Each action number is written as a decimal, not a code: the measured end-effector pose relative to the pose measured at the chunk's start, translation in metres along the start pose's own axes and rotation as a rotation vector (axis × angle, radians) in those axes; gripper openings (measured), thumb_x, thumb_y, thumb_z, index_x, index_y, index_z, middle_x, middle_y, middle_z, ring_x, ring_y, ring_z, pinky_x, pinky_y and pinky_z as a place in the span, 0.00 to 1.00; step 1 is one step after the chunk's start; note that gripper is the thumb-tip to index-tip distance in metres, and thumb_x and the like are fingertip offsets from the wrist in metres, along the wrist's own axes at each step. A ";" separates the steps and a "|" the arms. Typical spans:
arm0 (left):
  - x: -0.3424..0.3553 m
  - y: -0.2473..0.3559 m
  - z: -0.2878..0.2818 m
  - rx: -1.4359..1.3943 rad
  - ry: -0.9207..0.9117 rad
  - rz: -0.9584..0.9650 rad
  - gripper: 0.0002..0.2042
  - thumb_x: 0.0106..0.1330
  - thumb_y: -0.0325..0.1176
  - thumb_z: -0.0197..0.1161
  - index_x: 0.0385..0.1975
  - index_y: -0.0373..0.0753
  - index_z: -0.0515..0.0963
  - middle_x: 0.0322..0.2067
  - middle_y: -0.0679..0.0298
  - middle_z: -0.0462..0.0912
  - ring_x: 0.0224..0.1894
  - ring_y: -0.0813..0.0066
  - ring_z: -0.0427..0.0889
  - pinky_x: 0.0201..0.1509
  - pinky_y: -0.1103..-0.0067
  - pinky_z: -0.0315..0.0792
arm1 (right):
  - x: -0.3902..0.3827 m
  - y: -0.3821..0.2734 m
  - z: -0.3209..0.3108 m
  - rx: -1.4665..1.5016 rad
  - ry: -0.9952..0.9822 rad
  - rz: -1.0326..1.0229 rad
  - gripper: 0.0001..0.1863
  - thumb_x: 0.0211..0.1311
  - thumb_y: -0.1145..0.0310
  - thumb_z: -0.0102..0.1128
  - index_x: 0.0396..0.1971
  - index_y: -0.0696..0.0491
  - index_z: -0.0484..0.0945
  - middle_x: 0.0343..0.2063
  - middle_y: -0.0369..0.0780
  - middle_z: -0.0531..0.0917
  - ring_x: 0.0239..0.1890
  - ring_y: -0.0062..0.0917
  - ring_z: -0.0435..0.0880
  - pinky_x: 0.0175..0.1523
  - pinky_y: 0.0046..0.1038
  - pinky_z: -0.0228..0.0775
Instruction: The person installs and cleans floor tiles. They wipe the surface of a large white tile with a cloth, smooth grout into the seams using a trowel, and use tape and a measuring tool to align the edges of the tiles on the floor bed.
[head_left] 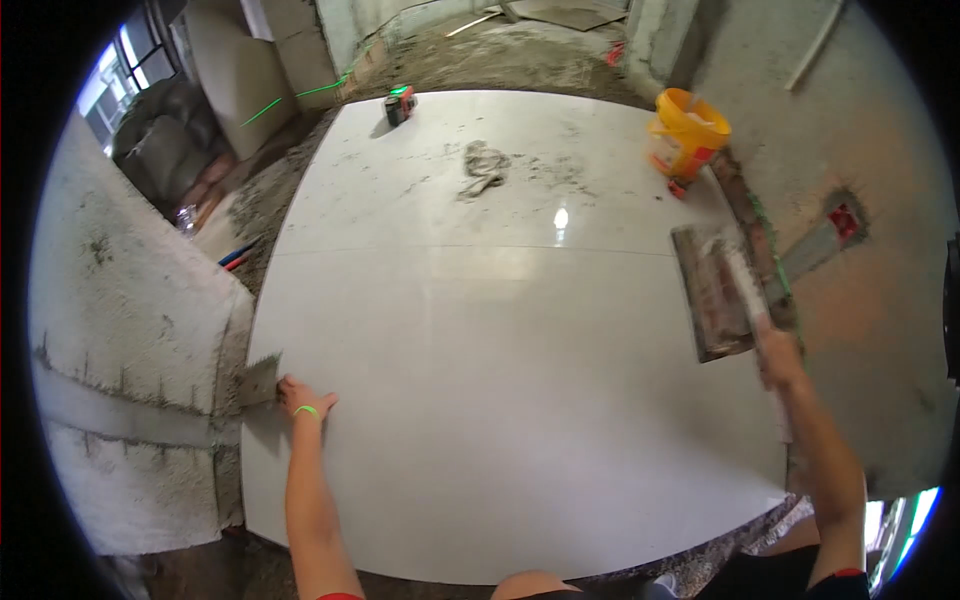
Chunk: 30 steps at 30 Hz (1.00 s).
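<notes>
A large pale, glossy tile (450,370) spreads across the floor in front of me, with a thin joint between it and another behind. At its left edge my left hand (303,397) is closed on a small grey notched spreader (260,383), thumb sticking out; the blade points at the wall, casting a shadow below. On the right, my right hand (778,357) is wrapped round a long pale handle (746,285), whose far end is blurred. Beside that handle is a rectangular, mortar-stained trowel (708,298); whether the two are joined I cannot tell.
A red-and-black laser level (399,105) stands on the far tile, throwing green lines. A crumpled dirty rag (484,167) lies near its middle. At far right is a yellow bucket (688,133). Rough walls (130,300) flank the tiles; wet mortar covers the floor beyond.
</notes>
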<state>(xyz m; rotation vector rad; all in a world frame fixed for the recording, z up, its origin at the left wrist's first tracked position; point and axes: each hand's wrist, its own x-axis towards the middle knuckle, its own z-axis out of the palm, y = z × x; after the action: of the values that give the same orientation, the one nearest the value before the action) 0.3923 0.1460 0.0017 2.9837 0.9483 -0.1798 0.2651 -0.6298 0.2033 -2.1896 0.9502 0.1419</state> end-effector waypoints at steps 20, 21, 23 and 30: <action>-0.011 0.000 -0.023 -0.047 -0.151 -0.084 0.56 0.40 0.53 0.76 0.65 0.34 0.47 0.66 0.50 0.55 0.69 0.55 0.53 0.73 0.65 0.44 | -0.095 -0.162 0.141 0.260 -0.282 -0.614 0.30 0.67 0.38 0.39 0.20 0.50 0.63 0.10 0.31 0.63 0.09 0.15 0.60 0.13 0.22 0.52; -0.012 0.002 -0.024 -0.065 -0.176 -0.079 0.56 0.40 0.53 0.76 0.65 0.34 0.46 0.66 0.50 0.54 0.69 0.56 0.53 0.73 0.64 0.44 | -0.102 -0.157 0.157 0.269 -0.142 -0.729 0.27 0.70 0.43 0.38 0.19 0.49 0.61 0.10 0.29 0.62 0.09 0.12 0.58 0.14 0.19 0.48; -0.012 0.002 -0.026 -0.070 -0.190 -0.088 0.56 0.41 0.52 0.75 0.66 0.35 0.46 0.66 0.51 0.54 0.70 0.57 0.52 0.73 0.63 0.43 | -0.113 -0.125 0.202 0.273 -0.155 -0.897 0.23 0.72 0.50 0.40 0.19 0.49 0.60 0.13 0.29 0.63 0.16 0.12 0.59 0.20 0.19 0.47; -0.010 0.008 -0.031 -0.109 -0.251 -0.082 0.55 0.43 0.50 0.75 0.66 0.34 0.45 0.67 0.51 0.52 0.71 0.57 0.48 0.74 0.64 0.40 | -0.097 -0.103 0.288 -0.398 -0.320 -0.155 0.30 0.69 0.43 0.40 0.20 0.55 0.68 0.10 0.39 0.68 0.11 0.28 0.71 0.17 0.33 0.62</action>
<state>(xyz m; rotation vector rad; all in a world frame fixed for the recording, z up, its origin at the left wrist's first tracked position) 0.3921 0.1345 0.0338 2.7420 1.0134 -0.4746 0.3152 -0.3341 0.0900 -2.4896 0.6066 0.6335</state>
